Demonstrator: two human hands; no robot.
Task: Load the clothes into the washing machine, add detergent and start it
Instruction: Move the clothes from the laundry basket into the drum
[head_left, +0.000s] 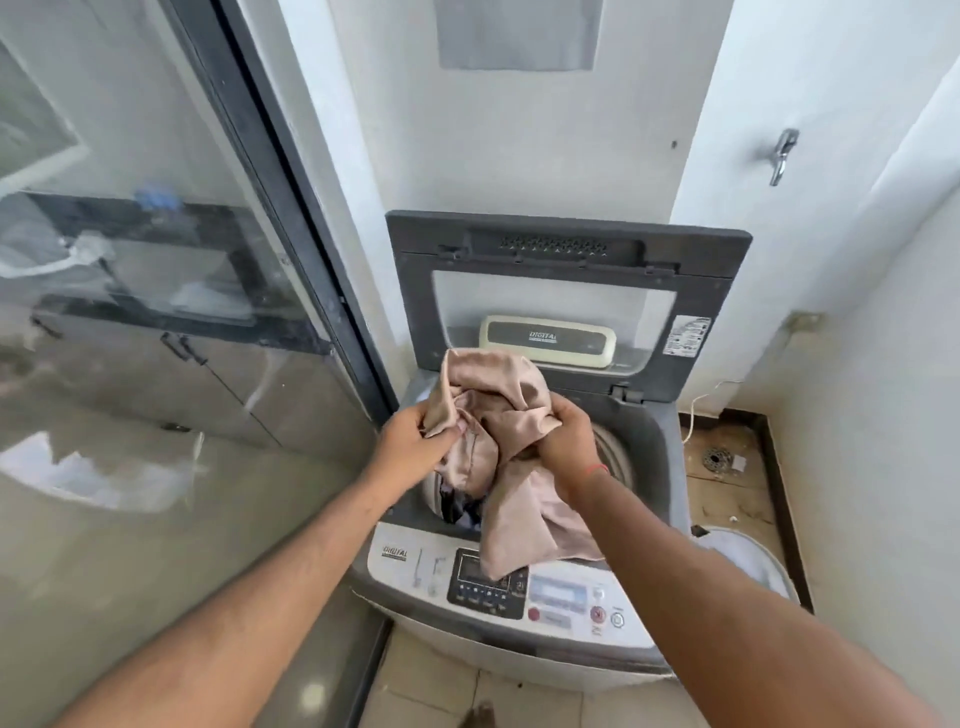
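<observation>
A grey top-loading washing machine (649, 447) stands in front of me with its lid (566, 244) raised against the wall. Over the drum opening I hold a crumpled beige garment (498, 395). My left hand (415, 441) grips its left side and my right hand (566, 436) grips its right side. A loose end of the garment hangs down onto the control panel (561, 597). Dark clothing (460, 506) shows inside the drum below it.
A glass sliding door with a dark frame (291, 208) stands close on the left. A tap (782, 153) sticks out of the right wall. To the right of the machine are a floor drain (717, 458) and a white basket (748, 556).
</observation>
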